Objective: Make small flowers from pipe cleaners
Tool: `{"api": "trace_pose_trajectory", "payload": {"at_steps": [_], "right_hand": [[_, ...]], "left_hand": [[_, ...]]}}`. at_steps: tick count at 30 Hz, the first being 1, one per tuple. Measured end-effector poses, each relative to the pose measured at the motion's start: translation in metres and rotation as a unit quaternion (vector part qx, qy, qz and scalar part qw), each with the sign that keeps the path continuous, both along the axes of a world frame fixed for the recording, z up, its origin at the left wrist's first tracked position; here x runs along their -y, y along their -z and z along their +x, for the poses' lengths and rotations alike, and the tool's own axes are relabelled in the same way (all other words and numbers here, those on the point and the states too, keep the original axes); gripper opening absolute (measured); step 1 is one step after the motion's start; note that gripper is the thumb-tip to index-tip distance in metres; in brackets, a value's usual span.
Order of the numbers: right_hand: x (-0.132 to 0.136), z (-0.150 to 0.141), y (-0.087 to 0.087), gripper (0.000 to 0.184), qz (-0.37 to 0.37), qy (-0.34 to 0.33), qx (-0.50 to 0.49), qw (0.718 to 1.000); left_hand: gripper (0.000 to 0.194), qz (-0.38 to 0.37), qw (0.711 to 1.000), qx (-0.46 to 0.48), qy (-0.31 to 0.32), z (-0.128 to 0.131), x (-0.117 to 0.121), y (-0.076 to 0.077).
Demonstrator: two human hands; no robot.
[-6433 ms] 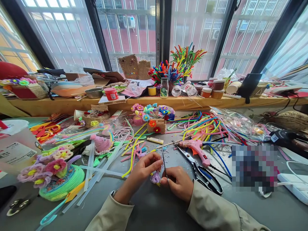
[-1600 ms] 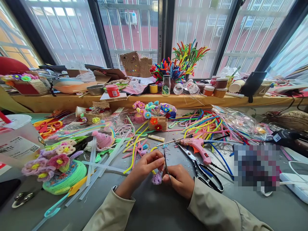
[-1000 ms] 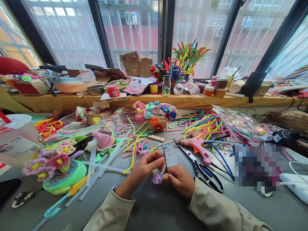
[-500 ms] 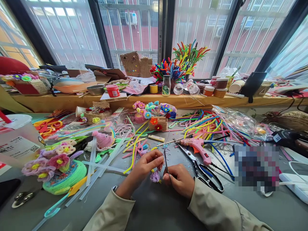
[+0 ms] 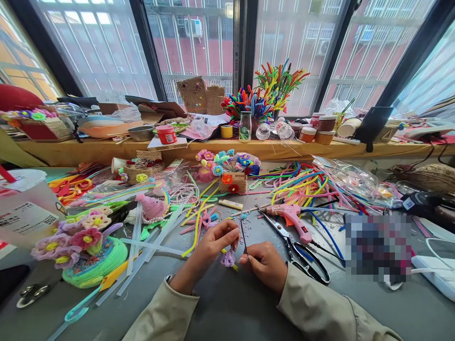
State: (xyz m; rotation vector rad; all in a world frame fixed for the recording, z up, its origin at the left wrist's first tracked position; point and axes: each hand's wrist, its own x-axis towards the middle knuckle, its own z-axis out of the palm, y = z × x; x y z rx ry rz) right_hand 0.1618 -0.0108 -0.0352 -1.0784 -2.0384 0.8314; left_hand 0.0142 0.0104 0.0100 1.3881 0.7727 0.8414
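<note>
My left hand [image 5: 221, 239] is closed in a pinch, thumb against fingers, just left of the middle. A small purple fuzzy flower [image 5: 228, 259] with a bit of yellow hangs directly under its fingertips, gripped there. Opposite it, my right hand [image 5: 266, 262] is curled, its thumb and forefinger pinching a thin dark wire-like strand [image 5: 243, 233] that stands up between the two hands. The lower end of the strand is hidden in the fingers. Large black-handled scissors [image 5: 296, 251] lie open beyond my right hand, near a pink glue gun [image 5: 291, 217].
Glue sticks [image 5: 137, 270] and a green woven basket [image 5: 99, 260] with fuzzy flowers lie left. Loose coloured pipe cleaners [image 5: 302, 184] pile up behind. A twine-wrapped flower box [image 5: 233, 183] stands in the middle; a cup [image 5: 26, 208] stands far left. Jars line the window ledge [image 5: 199, 148].
The dark strand has shifted slightly and tilts a little more to the left at its top. The purple flower has turned slightly under my left fingers. Both hands stay nearly in place.
</note>
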Motion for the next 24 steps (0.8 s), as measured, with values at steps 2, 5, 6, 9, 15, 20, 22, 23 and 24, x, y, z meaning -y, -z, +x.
{"api": "trace_pose_trajectory", "payload": {"at_steps": [2,5,6,9,15,20,22,23,24], "right_hand": [[0.0014,0.0000,-0.0026,0.058,-0.004,0.001,0.003,1.000],[0.0031,-0.0004,-0.0063,0.062,-0.013,-0.004,0.014,1.000],[0.0035,-0.0005,-0.0069,0.062,-0.012,-0.005,0.018,1.000],[0.0033,-0.0007,-0.0067,0.061,0.004,-0.004,0.030,1.000],[-0.0003,-0.0006,-0.0023,0.055,0.034,0.039,0.054,0.997],[-0.0006,0.0010,-0.0025,0.053,0.027,0.055,0.051,0.997],[-0.0004,0.0019,-0.0034,0.053,0.030,0.066,0.043,0.996],[-0.0004,0.0023,-0.0039,0.054,0.031,0.072,0.038,0.996],[-0.0005,0.0026,-0.0043,0.055,0.032,0.078,0.032,0.996]], "left_hand": [[0.018,0.006,1.000,0.001,-0.012,0.0010,0.0019,-0.0022],[0.017,0.007,1.000,0.005,-0.023,0.0016,0.0025,-0.0026],[0.017,0.004,1.000,0.002,-0.015,0.0015,0.0020,-0.0019],[0.020,-0.011,1.000,-0.012,0.016,0.0006,-0.0011,0.0016],[0.021,-0.007,0.999,-0.031,0.001,0.0008,-0.0025,0.0008],[0.018,-0.027,0.998,-0.051,-0.013,0.0015,0.0015,-0.0052],[0.018,-0.042,0.998,-0.053,-0.007,0.0015,0.0019,-0.0057],[0.018,-0.045,0.998,-0.051,-0.004,0.0014,0.0018,-0.0054],[0.018,-0.044,0.998,-0.048,0.000,0.0013,0.0014,-0.0049]]}}
